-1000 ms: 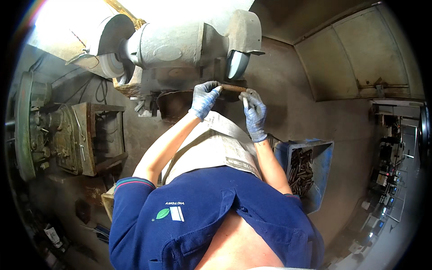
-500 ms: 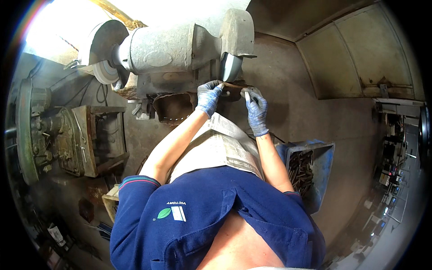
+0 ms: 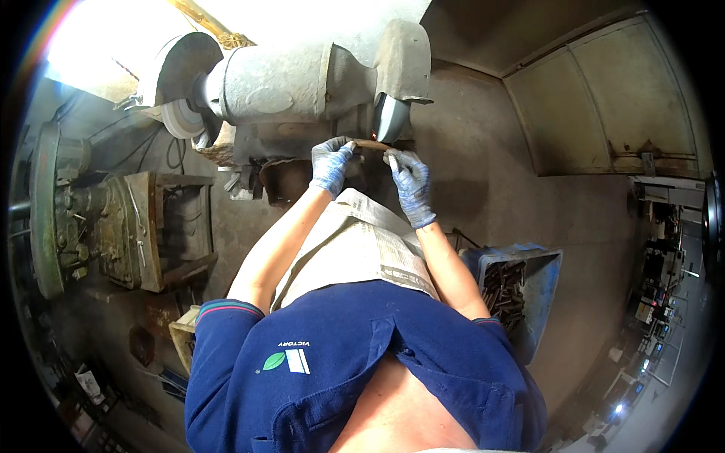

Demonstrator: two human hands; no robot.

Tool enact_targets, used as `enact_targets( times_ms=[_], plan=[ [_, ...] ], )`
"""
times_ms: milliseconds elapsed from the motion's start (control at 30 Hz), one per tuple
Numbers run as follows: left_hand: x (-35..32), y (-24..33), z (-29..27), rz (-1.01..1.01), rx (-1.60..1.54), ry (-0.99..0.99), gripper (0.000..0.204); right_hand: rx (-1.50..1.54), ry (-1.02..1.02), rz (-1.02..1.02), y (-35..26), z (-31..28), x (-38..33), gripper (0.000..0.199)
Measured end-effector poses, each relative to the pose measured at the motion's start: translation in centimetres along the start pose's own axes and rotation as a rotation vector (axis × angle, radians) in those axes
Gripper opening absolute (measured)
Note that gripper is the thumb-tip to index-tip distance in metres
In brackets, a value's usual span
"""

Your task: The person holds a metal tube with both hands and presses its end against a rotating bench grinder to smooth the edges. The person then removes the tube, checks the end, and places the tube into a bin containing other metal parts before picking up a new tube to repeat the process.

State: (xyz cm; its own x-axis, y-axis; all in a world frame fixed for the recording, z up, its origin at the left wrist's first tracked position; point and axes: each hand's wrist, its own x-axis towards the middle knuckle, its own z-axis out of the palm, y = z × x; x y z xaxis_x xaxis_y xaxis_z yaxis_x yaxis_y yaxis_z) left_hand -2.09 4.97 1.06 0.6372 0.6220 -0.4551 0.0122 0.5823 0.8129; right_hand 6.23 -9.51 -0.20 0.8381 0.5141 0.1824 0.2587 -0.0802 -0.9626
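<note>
Brown rod (image 3: 370,144) at lower edge of grinding wheel (image 3: 393,119) (1 o'clock), spark (image 3: 374,136) vis. L. hand (image 3: 329,166), 8 o'clock, pinching one end; R. hand (image 3: 411,187), 4 o'clock, grasping other. Blue bin (image 3: 542,294) w/ similar rods (image 3: 504,293), farther out, approx. 4 o'clock.

We count gloved hands (image 3: 331,163), two; brown bar (image 3: 368,144) in their grip, one. Bench grinder (image 3: 276,83), one; grinding wheels (image 3: 394,119), two; wheel guards (image 3: 404,62), two. Blue bin (image 3: 541,294), one; rods (image 3: 501,293) heaped inside, many, overlapping too much for us to number. Green machine (image 3: 117,226), one.
</note>
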Motion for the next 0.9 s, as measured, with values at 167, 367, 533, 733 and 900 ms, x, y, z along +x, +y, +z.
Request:
enact_targets(
  times_ms=[167, 367, 533, 733, 900],
  plan=[
    [0.7, -1.7, 2.2, -0.008, 0.036, -0.060, 0.009, 0.015, 0.001, 0.069, 1.2, -2.7, -0.2, 0.013],
    [0.6, -1.6, 2.5, -0.021, 0.024, -0.070, 0.009, 0.076, 0.034, 0.080, 0.8, -2.7, -0.3, 0.012],
    [0.7, -0.4, 0.6, 0.004, 0.040, -0.025, 0.009, 0.189, -0.030, 0.173, 1.5, -0.7, -0.5, 0.015],
    [1.1, 0.6, -1.1, 0.032, 0.140, -0.021, 0.008, 0.277, -0.069, 0.191, 2.2, 1.0, -0.4, 0.016],
    [1.2, -0.3, -2.7, 0.148, 0.149, -0.084, 0.010, 0.387, -0.115, 0.142, 1.2, 0.9, -0.9, 0.018]
  ],
)
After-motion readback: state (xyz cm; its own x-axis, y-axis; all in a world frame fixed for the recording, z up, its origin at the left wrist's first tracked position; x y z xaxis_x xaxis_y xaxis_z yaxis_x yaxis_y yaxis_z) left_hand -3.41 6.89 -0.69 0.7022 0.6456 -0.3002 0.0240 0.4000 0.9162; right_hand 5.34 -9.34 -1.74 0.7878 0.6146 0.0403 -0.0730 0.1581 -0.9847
